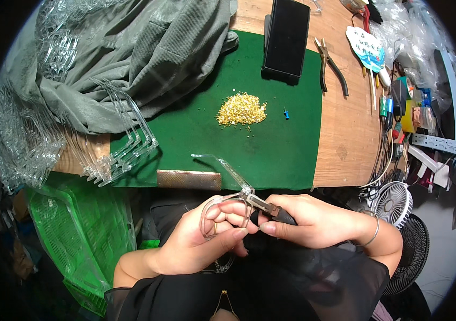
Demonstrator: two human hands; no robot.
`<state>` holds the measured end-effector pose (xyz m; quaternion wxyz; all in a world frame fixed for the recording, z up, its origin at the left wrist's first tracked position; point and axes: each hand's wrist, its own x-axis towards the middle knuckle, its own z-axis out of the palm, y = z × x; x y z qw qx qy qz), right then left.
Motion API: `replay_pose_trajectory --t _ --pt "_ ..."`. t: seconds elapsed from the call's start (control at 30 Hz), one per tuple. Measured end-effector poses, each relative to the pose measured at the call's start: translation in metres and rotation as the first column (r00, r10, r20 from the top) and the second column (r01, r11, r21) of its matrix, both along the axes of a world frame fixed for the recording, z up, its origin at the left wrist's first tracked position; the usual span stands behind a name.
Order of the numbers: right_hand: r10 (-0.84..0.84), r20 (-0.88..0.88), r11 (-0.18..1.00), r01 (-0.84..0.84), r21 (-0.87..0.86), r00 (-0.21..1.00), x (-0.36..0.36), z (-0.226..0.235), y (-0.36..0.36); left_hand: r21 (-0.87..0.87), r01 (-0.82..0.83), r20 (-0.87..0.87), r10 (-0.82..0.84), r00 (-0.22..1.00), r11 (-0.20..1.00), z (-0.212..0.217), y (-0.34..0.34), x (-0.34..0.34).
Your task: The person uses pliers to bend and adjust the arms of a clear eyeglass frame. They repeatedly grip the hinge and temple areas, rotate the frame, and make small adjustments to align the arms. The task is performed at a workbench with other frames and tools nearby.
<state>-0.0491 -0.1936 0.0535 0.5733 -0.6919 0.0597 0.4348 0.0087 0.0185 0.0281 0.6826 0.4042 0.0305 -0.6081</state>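
Observation:
A clear plastic eyeglass frame (pixel 231 172) is pinched by its rim in my left hand (pixel 193 243), just off the table's near edge. One temple of it points up and left over the green mat (pixel 185 142). My right hand (pixel 311 220) grips a pair of dark-handled pliers (pixel 280 213), whose jaws meet the frame at the hinge corner. Whether they clamp a small part there is too fine to tell. Beyond my hands, a heap of tiny gold-coloured pieces (pixel 241 111) lies on the mat, with a blue push pin (pixel 286 113) to its right.
Many clear eyeglass frames (pixel 29 144) pile up at left beside grey cloth (pixel 174 48). A rusty metal plate (pixel 189 179) lies at the mat's near edge. A phone (pixel 288 40) and second pliers (pixel 336 72) are farther back. A green crate (pixel 78 235) stands lower left, fans (pixel 392 203) lower right.

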Motion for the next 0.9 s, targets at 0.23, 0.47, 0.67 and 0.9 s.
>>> replay_pose_trajectory --t 0.23,0.47,0.67,0.9 --pt "-0.073 0.074 0.983 0.084 -0.163 0.995 -0.004 -0.014 0.010 0.011 -0.142 0.144 0.139 0.980 0.990 -0.008 -0.011 -0.016" --pt "-0.090 -0.216 0.981 0.124 0.150 0.972 0.006 -0.014 -0.002 0.053 -0.103 0.098 0.098 0.990 0.993 -0.001 -0.012 -0.005" --pt "-0.041 -0.054 0.977 0.052 0.206 0.998 0.003 -0.026 -0.009 0.035 -0.023 0.006 0.023 1.000 0.999 -0.001 -0.010 0.003" --pt "-0.012 0.604 0.871 0.305 -0.386 0.797 0.001 -0.056 -0.016 -0.004 -0.191 0.108 0.190 0.976 0.982 -0.003 0.003 0.001"
